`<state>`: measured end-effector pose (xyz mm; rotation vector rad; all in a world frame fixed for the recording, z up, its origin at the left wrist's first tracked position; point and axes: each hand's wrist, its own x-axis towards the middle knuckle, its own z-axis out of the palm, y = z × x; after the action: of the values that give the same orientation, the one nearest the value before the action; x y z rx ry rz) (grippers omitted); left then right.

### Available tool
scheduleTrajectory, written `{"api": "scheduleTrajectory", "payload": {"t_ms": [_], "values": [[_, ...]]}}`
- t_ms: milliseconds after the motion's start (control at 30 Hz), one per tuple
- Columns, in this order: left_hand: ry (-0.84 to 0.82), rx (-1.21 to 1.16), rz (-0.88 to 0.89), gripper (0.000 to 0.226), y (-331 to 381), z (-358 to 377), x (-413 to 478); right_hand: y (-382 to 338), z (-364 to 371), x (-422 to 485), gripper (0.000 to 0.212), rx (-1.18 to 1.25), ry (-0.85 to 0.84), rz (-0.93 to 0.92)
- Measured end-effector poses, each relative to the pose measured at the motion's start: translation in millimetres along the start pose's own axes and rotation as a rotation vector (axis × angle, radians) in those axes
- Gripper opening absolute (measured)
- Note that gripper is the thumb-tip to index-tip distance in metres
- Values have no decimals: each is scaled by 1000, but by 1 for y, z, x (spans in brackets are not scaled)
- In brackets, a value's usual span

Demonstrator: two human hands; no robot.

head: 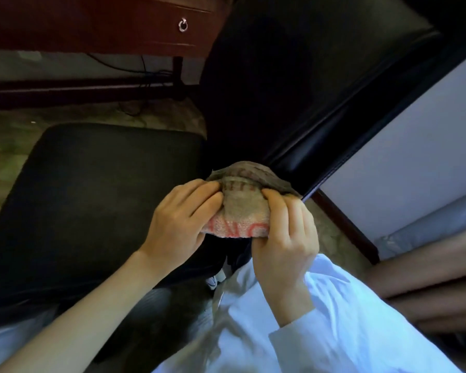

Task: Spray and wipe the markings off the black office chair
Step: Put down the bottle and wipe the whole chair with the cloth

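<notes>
Left hand (183, 219) and right hand (285, 232) both grip one bunched cloth (241, 208) between them. Fingers curl over its top fold; the thumbs are hard to make out beneath it. The cloth is a grey-brown towel with a pink band and red lettering along the lower edge. The letters are partly folded under and unreadable, and the upper fold is dark and in shadow.

The cloth is held just in front of the black office chair (97, 211), near where seat (73, 170) meets backrest (280, 84); contact cannot be told. The near edge of the seat is hidden by the bare left forearm, and the top of the backrest is cut off by the frame. The chair surface is very dark, so markings can't be made out.

The right arm is in a white sleeve (334, 319). Beyond the chair is a red-brown desk (92, 25), cut off at the top, with a drawer ring pull (183, 25) and cables (143, 74) underneath. The floor (8, 141) is patterned. On the right are a white wall (414, 146) and a dark baseboard (345, 224). At bottom right is a blurred brown shape (428, 281), unidentifiable.
</notes>
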<state>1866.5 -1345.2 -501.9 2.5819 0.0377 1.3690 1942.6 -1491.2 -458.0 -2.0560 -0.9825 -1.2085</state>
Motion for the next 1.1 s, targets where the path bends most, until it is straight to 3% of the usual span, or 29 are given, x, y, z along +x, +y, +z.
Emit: {"api": "scheduleTrajectory", "payload": {"t_ms": [100, 167, 233, 300, 400, 533, 833, 967, 1100], "values": [[-118, 42, 66, 37, -11, 6, -25, 4, 17, -43, 37, -8, -108, 24], [-285, 91, 100, 38, -16, 11, -46, 7, 29, -76, 35, -29, -238, 45], [-477, 99, 64, 49, -17, 16, -63, 6, 40, -100, 42, -22, -387, 69], [-554, 88, -12, 56, -16, 20, -72, 6, 49, -111, 42, 2, -484, 123], [-470, 66, -36, 50, -13, 20, -66, 6, 46, -102, 45, 48, -483, 213], [-256, 48, 77, 30, -6, 5, -35, 10, 18, -61, 39, 158, -233, 118], [121, 92, 108, 24, 17, -30, 64, 12, -23, 67, 38, 224, 157, -16], [101, 66, 75, 29, 9, -15, 72, 14, -8, 65, 39, 109, 103, -41], [-24, 16, 34, 38, -9, 16, 21, 26, 20, 9, 26, 58, 15, -83]]}}
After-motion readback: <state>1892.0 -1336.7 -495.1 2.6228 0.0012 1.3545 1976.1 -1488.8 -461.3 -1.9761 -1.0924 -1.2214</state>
